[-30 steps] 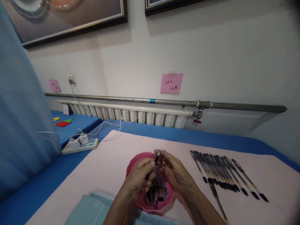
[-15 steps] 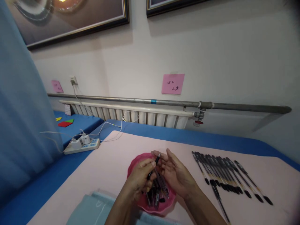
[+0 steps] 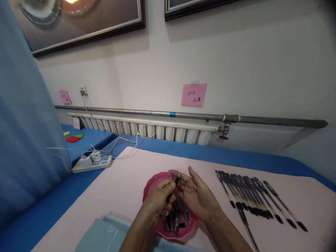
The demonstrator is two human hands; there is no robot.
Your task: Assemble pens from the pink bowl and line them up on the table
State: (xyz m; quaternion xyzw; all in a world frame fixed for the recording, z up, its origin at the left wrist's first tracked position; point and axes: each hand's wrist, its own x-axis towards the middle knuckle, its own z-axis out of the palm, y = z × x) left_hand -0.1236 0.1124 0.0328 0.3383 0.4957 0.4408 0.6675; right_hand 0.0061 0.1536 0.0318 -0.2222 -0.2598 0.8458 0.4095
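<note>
My left hand (image 3: pixel 157 201) is closed in a pinch on a black pen (image 3: pixel 175 182), holding it tilted over the pink dish (image 3: pixel 151 183). My right hand (image 3: pixel 195 194) lies beside it with palm up and fingers spread, its fingertips touching the pen's upper end. The dish holds several dark pens and pen parts (image 3: pixel 175 217) under both hands. A row of several black pens (image 3: pixel 254 196) lies on the pink mat (image 3: pixel 123 175) to the right of my right hand.
A white power strip (image 3: pixel 91 163) with plugs and cables sits on the blue table (image 3: pixel 236 157) at left. A light blue cloth (image 3: pixel 105 234) lies near the front edge. A radiator and pipe run along the wall behind. A blue curtain hangs at far left.
My right hand has opened from a curl around the pen to spread fingers. The view has drifted slightly. The pens on the mat have not moved.
</note>
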